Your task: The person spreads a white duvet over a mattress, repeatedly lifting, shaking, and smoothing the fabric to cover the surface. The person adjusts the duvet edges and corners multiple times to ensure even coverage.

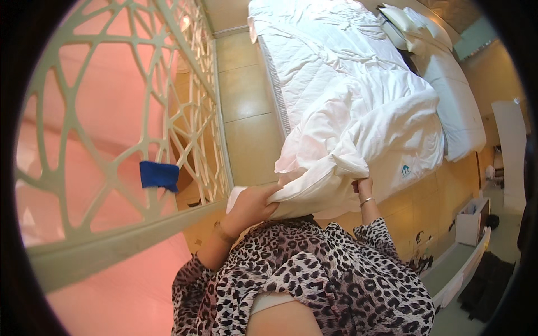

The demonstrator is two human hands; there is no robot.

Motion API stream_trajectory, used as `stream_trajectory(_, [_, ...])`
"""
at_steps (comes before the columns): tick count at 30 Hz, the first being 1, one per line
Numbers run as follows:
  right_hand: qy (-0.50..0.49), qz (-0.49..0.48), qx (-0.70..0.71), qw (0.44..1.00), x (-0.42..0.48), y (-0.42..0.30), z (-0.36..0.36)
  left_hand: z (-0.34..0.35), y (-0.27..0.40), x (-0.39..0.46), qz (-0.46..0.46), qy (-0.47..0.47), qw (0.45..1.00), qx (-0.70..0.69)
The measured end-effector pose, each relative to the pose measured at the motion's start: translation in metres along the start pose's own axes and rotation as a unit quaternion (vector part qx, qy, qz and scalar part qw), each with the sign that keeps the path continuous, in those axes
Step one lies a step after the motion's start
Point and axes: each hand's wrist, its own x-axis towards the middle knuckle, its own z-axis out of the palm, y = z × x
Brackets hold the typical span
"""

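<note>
A white duvet (370, 117) lies bunched over the near end of a bed, and its near edge is lifted towards my body. My left hand (256, 204) grips that edge, thumb on top of the fabric. Farther right, my right hand (362, 185) has its fingers closed on another part of the same cloth, just under a gathered fold. Between the two hands the fabric hangs in loose folds. A small teal emblem (405, 170) shows on the white cloth to the right of my right hand. The fingertips of both hands are partly hidden.
A cream lattice partition (145, 126) stands close on my left, with a blue cloth (159, 175) on it. Pillows (414, 29) lie at the bed's far right, beside a white padded section (456, 105). A white open box (473, 220) and dark cloth (486, 285) are at lower right.
</note>
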Motion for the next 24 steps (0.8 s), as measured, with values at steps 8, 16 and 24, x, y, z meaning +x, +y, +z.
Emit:
stream_trajectory(8, [-0.101,-0.036,0.532,0.840,0.014,0.198,-0.205,0.221,0.149,-0.025,0.064,-0.067,0.982,0.162])
stream_trajectory(16, [-0.057,0.045,0.623,0.779,0.230,0.245,-0.180,0.308,0.069,0.082,0.065,-0.055,0.985,0.147])
stream_trajectory(24, [0.030,-0.188,0.442,0.876,0.148,-0.074,-0.320,0.241,0.273,0.127,-0.073,-0.037,0.991,0.104])
